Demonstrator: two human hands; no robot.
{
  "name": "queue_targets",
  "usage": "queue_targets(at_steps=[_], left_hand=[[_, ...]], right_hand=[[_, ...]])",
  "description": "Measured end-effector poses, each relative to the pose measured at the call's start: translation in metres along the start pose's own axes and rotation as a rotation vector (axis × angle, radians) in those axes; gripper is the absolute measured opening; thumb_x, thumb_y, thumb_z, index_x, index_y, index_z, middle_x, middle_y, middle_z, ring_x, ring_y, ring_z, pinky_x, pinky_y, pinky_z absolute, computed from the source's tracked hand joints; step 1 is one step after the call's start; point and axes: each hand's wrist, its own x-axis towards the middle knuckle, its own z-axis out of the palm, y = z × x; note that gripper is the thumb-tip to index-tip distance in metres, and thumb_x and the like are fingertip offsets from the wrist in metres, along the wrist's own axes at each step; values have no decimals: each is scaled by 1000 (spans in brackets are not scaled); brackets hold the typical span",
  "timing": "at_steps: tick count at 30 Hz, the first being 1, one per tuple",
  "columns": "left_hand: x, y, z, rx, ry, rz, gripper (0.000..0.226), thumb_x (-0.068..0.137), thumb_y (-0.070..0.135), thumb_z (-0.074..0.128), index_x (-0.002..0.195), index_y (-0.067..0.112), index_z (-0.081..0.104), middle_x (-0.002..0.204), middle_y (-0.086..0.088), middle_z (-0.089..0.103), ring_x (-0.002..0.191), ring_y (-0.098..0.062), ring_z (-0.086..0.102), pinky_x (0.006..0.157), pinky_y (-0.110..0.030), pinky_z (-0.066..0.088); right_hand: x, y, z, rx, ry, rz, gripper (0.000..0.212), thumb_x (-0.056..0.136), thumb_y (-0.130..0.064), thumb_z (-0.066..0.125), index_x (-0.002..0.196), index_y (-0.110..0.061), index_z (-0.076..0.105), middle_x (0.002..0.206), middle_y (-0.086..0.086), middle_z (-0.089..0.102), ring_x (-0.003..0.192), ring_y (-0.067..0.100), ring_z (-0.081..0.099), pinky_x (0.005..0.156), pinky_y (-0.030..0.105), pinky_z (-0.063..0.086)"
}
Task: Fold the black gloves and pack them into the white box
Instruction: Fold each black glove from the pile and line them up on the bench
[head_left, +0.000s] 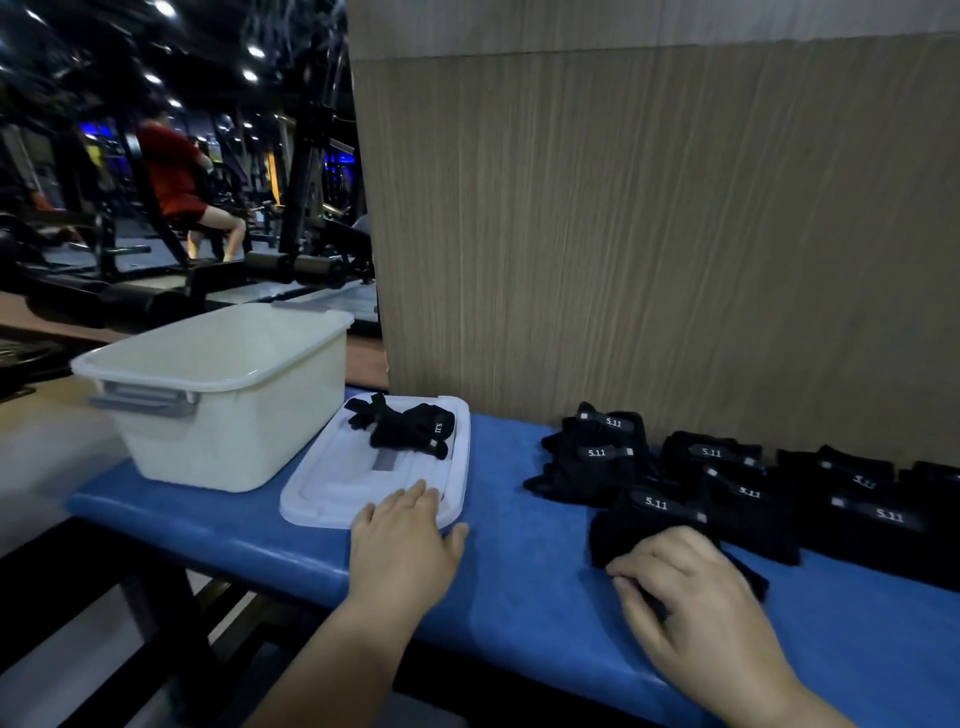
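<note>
Right hand (696, 597) grips a crumpled black glove (652, 519) marked 5.11; left hand (405, 540) lies flat, empty.

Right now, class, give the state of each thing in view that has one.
white box: open, lid off.
lid: flat on bench, beside box.
glove on lid: not yet packed.
glove pile: on bench, unpacked.
left hand: open, fingers on lid.
right hand: gripping nearest glove.
</note>
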Motion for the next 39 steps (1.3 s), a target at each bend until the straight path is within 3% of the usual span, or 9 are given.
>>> queue_targets(at_steps=[3, 6, 9, 11, 17, 24, 30, 35, 39], left_hand=[[-8, -6, -2, 16, 90, 97, 50, 95, 54, 38, 140, 31, 42, 142, 13, 48, 133, -10, 39, 109, -29, 24], [-14, -8, -5, -74, 111, 150, 33, 96, 48, 42, 121, 35, 58, 114, 14, 64, 114, -12, 51, 95, -26, 36], [-10, -11, -14, -201, 100, 104, 28, 96, 46, 42, 92, 29, 65, 83, 10, 65, 91, -12, 55, 79, -30, 47], [2, -15, -19, -232, 56, 11, 30, 96, 46, 42, 88, 24, 60, 76, 5, 64, 79, -16, 58, 71, -36, 50], [42, -33, -33, -232, 18, -145, 21, 93, 42, 51, 93, 21, 50, 79, 2, 65, 77, -20, 62, 71, -36, 52], [64, -37, -24, -384, 187, -269, 61, 83, 47, 66, 124, 15, 34, 119, -10, 55, 106, -31, 55, 81, -39, 46], [81, -34, -15, -303, 126, -277, 61, 87, 46, 59, 137, 25, 32, 116, -7, 62, 108, -31, 56, 86, -42, 49], [75, -31, -12, -600, 95, -225, 26, 91, 19, 53, 115, 27, 48, 105, 3, 66, 95, -22, 61, 84, -39, 50], [65, -29, -16, -1057, 26, -201, 27, 89, 4, 53, 98, 29, 53, 97, 3, 70, 93, -17, 66, 85, -37, 54]], right_hand=[[17, -18, 10, 83, -84, -29, 17, 85, -29, 54, 88, -26, 71, 84, -16, 60, 80, 7, 56, 73, 19, 48], [37, -33, 26, 147, -180, 19, 21, 87, -32, 48, 96, -30, 67, 90, -16, 62, 86, 8, 59, 78, 22, 50], [57, -45, 44, 175, -248, 56, 27, 92, -31, 46, 111, -29, 64, 105, -11, 63, 99, 11, 58, 85, 26, 48], [67, -52, 55, 223, -308, 88, 31, 96, -27, 46, 125, -28, 58, 117, -10, 59, 109, 10, 53, 92, 23, 42], [96, -65, 76, 322, -440, 266, 41, 99, -30, 43, 140, -31, 41, 128, -5, 51, 112, 13, 51, 96, 28, 42], [116, -63, 92, 371, -453, 397, 46, 97, -41, 48, 141, -36, 37, 131, -9, 46, 105, 10, 50, 85, 22, 39], [129, -64, 101, 342, -492, 420, 48, 95, -47, 49, 140, -34, 43, 129, -8, 44, 102, 10, 51, 82, 23, 42], [128, -64, 104, 431, -443, 487, 50, 90, -49, 57, 136, -31, 49, 121, -11, 49, 104, 7, 52, 85, 21, 42], [128, -62, 104, 756, -310, 686, 57, 85, -56, 60, 135, -33, 45, 103, -12, 63, 94, 3, 58, 83, 27, 48]])
